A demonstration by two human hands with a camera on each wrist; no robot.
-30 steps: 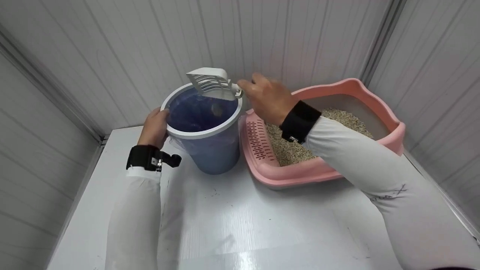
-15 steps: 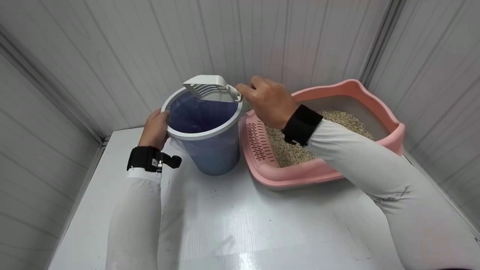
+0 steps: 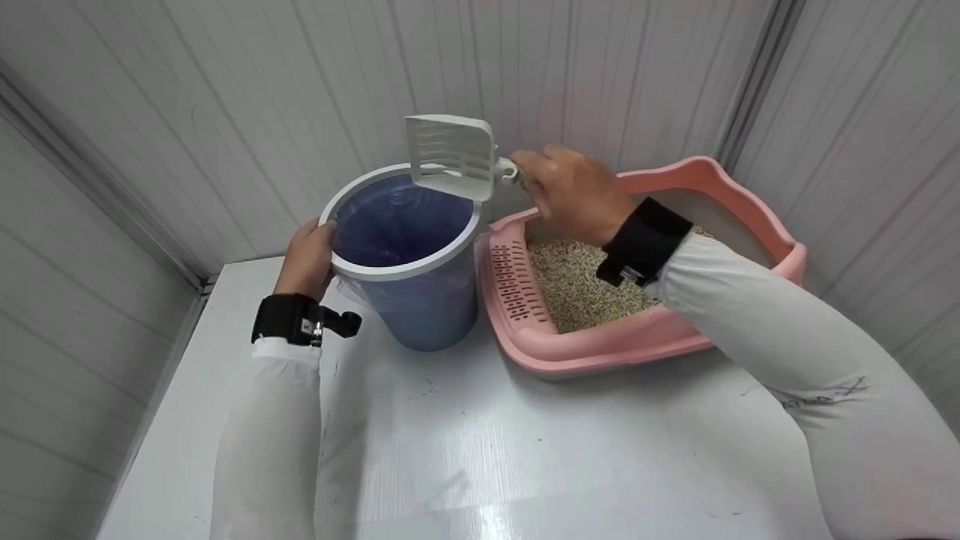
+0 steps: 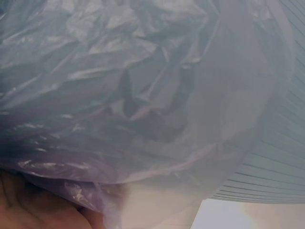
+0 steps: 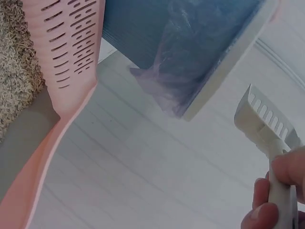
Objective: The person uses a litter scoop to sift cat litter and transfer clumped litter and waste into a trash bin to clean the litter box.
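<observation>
A blue bin (image 3: pixel 420 300) with a white rim and a purple plastic liner (image 3: pixel 401 225) stands on the white table. My left hand (image 3: pixel 307 259) grips its rim on the left side. My right hand (image 3: pixel 574 193) holds the handle of a white slotted scoop (image 3: pixel 450 154), lifted upright above the bin's right rim. The scoop (image 5: pixel 267 126) and my fingers (image 5: pixel 279 191) round its handle show in the right wrist view. The left wrist view is filled by the crumpled liner (image 4: pixel 133 95). A pink litter tray (image 3: pixel 600 345) full of pale granules (image 3: pixel 581 289) sits right of the bin.
The white table (image 3: pixel 465 450) is walled by grey panelled sides on the left, back and right. The tray has a slotted pink ledge (image 3: pixel 514 281) next to the bin. Bin and tray stand close together near the back corner.
My right hand has raised the scoop from lying tipped over the bin's mouth to upright, and shifted it right toward the tray. The left hand has stayed on the rim.
</observation>
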